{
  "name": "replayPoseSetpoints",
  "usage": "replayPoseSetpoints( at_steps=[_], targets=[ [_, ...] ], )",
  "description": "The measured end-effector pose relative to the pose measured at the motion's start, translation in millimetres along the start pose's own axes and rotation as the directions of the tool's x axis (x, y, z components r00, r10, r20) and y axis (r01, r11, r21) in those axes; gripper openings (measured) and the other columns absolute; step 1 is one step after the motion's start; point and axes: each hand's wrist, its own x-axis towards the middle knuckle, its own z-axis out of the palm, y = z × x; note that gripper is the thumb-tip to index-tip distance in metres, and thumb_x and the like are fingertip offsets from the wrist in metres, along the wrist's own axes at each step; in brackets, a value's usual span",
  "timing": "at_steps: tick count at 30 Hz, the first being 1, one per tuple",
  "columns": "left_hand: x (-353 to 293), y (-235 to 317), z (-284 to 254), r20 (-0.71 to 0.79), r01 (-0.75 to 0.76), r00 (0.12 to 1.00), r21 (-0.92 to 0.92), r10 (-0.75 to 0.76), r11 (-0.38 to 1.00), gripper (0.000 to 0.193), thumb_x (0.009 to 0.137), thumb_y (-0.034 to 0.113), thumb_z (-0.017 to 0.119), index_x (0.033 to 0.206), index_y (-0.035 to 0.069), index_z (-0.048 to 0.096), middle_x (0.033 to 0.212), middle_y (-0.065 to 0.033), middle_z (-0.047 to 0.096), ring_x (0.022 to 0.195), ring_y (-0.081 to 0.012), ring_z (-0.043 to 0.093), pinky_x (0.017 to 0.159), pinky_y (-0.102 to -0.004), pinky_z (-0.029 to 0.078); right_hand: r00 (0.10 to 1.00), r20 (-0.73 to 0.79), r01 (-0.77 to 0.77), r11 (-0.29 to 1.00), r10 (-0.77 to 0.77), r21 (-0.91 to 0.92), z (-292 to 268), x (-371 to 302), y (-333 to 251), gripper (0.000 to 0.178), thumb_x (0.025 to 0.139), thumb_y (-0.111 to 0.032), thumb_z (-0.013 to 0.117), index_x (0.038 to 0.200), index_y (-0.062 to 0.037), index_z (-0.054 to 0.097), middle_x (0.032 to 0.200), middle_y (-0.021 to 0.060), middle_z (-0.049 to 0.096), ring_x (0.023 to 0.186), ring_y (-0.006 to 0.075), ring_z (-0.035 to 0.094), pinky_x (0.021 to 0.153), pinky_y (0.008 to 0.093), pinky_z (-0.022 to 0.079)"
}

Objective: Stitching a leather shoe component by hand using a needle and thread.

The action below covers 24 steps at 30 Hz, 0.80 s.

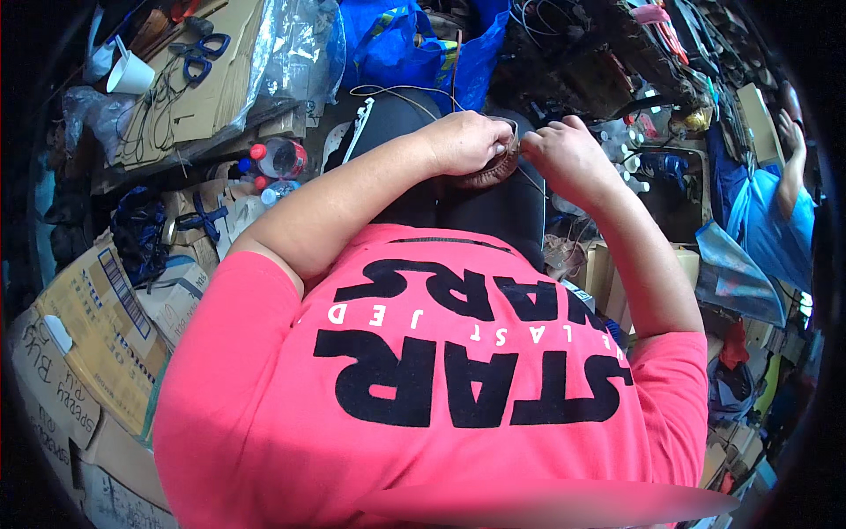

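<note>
Between my thighs rests a brown, rounded, leather-looking piece (490, 176) with a ridged edge, possibly a shoe. My left hand (467, 143) lies over its far left side, thumb and fingers pinched together at its upper edge. My right hand (568, 160) is just right of the piece, raised slightly, its fingers curled into a pinch. Whatever those fingers hold is too small to make out. A thin tan cord (397, 91) loops across my dark-clad legs beyond the left forearm. Part of the brown piece is hidden under my left hand.
Blue-handled scissors (204, 56) lie on cardboard (225, 93) at the far left, near a white cup (130, 73). Plastic bottles (280, 159) stand left of my legs; more bottles (619, 141) stand right. A blue bag (401, 53) sits ahead. Another person's arm (793, 172) shows far right.
</note>
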Motion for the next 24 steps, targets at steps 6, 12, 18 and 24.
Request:
replayPoseSetpoints(
  at_steps=[6,12,18,24],
  targets=[
    [-24.8,-11.7,-1.7,-0.082,-0.068,0.995,-0.063,0.063,0.996,0.008,0.082,0.012,0.051,0.087,0.006,0.054,0.078,-0.0147,0.060,0.079,-0.0358,0.058,0.069,-0.0442,0.045,0.998,-0.027,0.061,0.996,-0.060,0.059,9.6,7.7,7.6,0.010,0.075,-0.007,0.053,0.085,-0.0110,0.053,0.071,0.0064,0.059,0.078,0.0267,0.058,0.075,0.0386,0.040],
    [-114.8,-40.2,-39.9,-0.275,0.146,0.958,0.202,-0.088,0.968,0.009,0.081,0.012,0.054,0.088,0.007,0.059,0.076,-0.0114,0.062,0.074,-0.0276,0.060,0.066,-0.0374,0.047,0.942,0.087,-0.333,0.872,0.324,0.360,31.3,-55.5,60.5,0.012,0.071,-0.007,0.061,0.084,-0.0088,0.059,0.074,0.0089,0.061,0.072,0.0214,0.057,0.071,0.0315,0.042],
    [-89.8,13.6,-90.8,-0.450,-0.102,0.847,-0.661,-0.284,0.744,0.007,0.083,0.010,0.065,0.083,0.003,0.064,0.075,0.0011,0.060,0.068,-0.0045,0.053,0.065,-0.0194,0.043,0.785,0.009,0.051,-0.080,0.619,0.996,12.4,-31.4,67.8,0.023,0.085,-0.024,0.063,0.092,-0.0019,0.062,0.087,0.0032,0.061,0.080,0.0113,0.056,0.078,0.0272,0.044],
    [-53.8,55.6,-57.7,-0.097,-0.116,0.991,-0.969,0.096,0.217,0.022,0.094,0.025,0.049,0.086,0.005,0.053,0.082,-0.0059,0.061,0.079,-0.0135,0.059,0.072,-0.0261,0.048,0.976,-0.164,0.216,-0.527,0.143,0.822,-15.7,28.2,-0.4,0.021,0.094,-0.026,0.049,0.096,-0.0059,0.052,0.084,0.0040,0.058,0.077,0.0152,0.057,0.074,0.0297,0.045]
  ],
)
